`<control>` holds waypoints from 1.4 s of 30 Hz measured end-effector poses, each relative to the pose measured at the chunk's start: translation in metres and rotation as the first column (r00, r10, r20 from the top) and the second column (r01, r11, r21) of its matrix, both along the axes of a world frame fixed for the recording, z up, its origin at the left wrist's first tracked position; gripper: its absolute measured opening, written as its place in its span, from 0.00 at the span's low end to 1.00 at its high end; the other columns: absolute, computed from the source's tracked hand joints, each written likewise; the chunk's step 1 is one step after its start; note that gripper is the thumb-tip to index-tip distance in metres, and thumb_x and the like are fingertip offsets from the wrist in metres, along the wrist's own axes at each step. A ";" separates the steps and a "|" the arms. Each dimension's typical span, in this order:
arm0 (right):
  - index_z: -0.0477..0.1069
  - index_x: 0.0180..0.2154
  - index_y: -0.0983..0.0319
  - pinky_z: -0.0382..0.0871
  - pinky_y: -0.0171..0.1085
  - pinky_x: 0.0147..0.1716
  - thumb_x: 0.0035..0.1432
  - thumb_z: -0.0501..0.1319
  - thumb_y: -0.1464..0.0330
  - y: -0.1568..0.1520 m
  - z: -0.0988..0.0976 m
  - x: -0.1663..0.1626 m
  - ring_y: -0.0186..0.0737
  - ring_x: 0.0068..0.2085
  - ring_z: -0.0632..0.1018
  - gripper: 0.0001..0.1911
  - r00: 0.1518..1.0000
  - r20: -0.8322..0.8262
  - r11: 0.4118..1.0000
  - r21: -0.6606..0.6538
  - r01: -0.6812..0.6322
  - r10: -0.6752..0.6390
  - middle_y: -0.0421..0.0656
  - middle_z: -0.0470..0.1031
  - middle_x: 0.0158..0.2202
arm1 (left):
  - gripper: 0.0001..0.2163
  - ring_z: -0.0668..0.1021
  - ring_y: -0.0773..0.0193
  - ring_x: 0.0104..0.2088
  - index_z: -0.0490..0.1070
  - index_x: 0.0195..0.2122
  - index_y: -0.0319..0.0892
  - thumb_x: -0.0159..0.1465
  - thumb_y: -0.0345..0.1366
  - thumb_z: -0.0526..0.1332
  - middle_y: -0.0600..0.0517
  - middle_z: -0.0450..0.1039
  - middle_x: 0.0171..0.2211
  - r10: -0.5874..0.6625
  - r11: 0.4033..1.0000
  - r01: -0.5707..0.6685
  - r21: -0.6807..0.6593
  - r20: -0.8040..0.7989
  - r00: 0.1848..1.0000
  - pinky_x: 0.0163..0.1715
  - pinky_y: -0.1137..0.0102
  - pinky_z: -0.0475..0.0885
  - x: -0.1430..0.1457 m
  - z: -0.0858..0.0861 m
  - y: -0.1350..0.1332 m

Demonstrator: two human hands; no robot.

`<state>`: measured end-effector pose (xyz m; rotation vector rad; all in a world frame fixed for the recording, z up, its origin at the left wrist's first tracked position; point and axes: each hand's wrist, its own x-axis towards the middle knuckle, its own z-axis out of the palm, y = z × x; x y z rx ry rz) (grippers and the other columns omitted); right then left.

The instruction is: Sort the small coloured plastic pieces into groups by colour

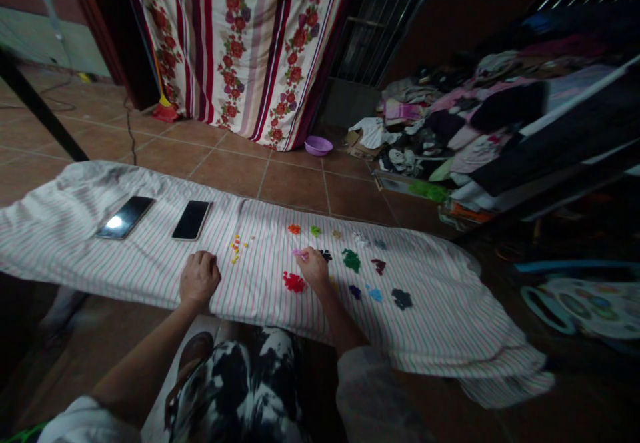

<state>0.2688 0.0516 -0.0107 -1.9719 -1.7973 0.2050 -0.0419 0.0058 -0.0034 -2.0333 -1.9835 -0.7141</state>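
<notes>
My right hand [314,270] reaches over the striped cloth [260,296], its fingertips pinched together at a small pile of pink bead-like pieces [299,254]. What lies between the fingertips is too small to make out. Around it are piles of red pieces [294,282], orange pieces [294,229], black pieces [326,256] and dark green pieces [351,260]. My left hand [200,276] rests curled on the cloth, its palm hidden. To its right lies a loose scatter of yellow and red pieces [236,248].
Two phones, a left one [125,218] and a right one [191,220], lie on the cloth's left side. Light blue pieces [373,294] and grey pieces [401,299] sit farther right. A purple basin [319,145] and heaped clothes [465,116] are beyond.
</notes>
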 end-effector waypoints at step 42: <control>0.68 0.49 0.61 0.62 0.33 0.36 0.58 0.56 0.71 -0.004 0.018 -0.015 0.39 0.39 0.73 0.16 0.990 0.137 0.994 -0.095 0.050 -0.036 0.47 0.72 0.41 | 0.05 0.69 0.54 0.38 0.67 0.33 0.42 0.60 0.31 0.52 0.45 0.70 0.34 -0.008 1.000 0.008 -0.017 0.033 0.999 0.39 0.62 0.65 0.001 0.002 -0.001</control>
